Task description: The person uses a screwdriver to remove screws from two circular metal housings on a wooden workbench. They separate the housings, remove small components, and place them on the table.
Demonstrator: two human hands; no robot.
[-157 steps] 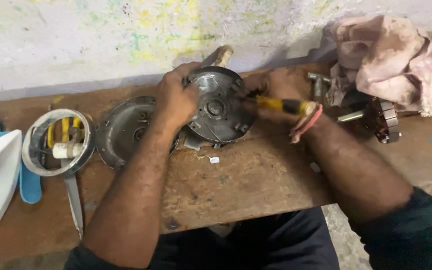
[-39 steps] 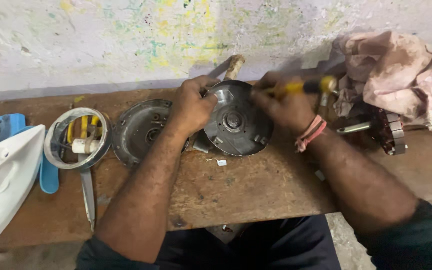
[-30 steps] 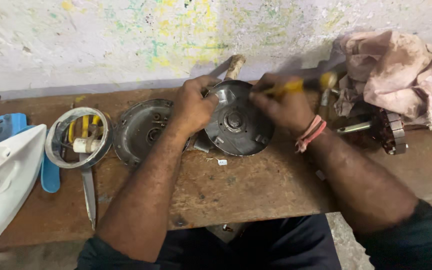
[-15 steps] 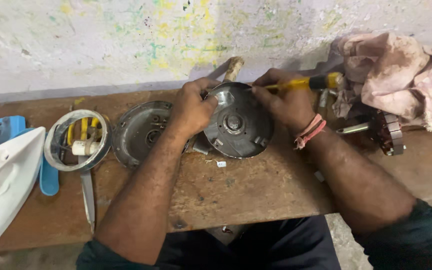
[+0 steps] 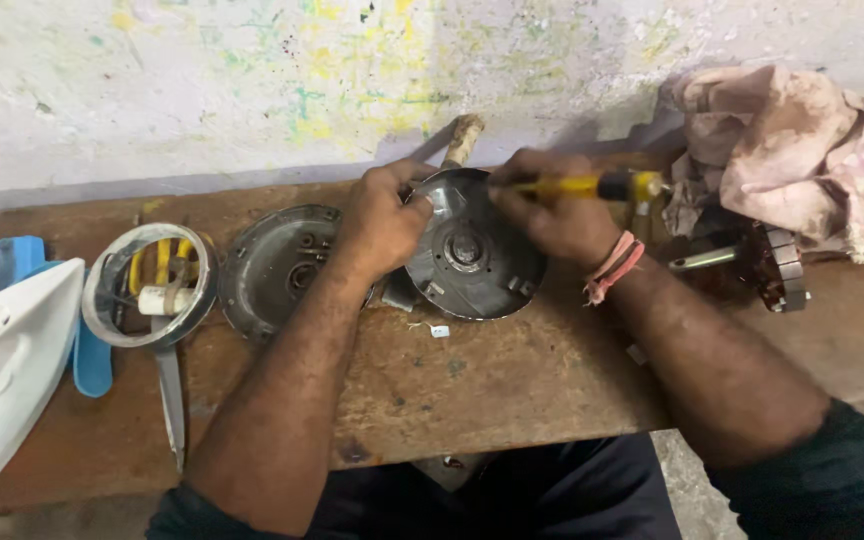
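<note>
Leftmost, a white plastic iron-shaped casing point(image 5: 2, 380) is being shown lying on the wooden bench point(image 5: 472, 390), with a blue plastic piece point(image 5: 92, 360) tucked against its right edge. Just beside it, a round metal ring housing point(image 5: 149, 285) with yellow wires and a white tubular part inside is being seen, and a flat metal blade point(image 5: 170, 400) is being seen running down from under it toward the bench's front edge. Next, a round dished metal cover point(image 5: 277, 265) is being seen lying flat, partly hidden by the left forearm.

The left hand point(image 5: 382, 225) is being pressed around the left rim of 1 round grey motor housing point(image 5: 474, 250), its fingers curled over the edge; the housing is being held tilted near the middle of the bench, close to the wall. A tiny white label-like scrap point(image 5: 439, 331), rectangular, is being seen lying on the wood just below the housing.

The right hand point(image 5: 552, 215) is being closed around a yellow-handled screwdriver point(image 5: 592, 186), lying across the housing's upper right; its tip cannot be made out. A pink band point(image 5: 612, 270) is being worn on that wrist. Behind the housing, a wooden handle point(image 5: 462, 140) is being seen leaning toward the paint-flecked wall point(image 5: 252, 80).

Farther right, a wound rotor with a shaft point(image 5: 752, 262) is being seen resting on the bench, and a crumpled pink cloth point(image 5: 802, 160) is being seen heaped above it.
</note>
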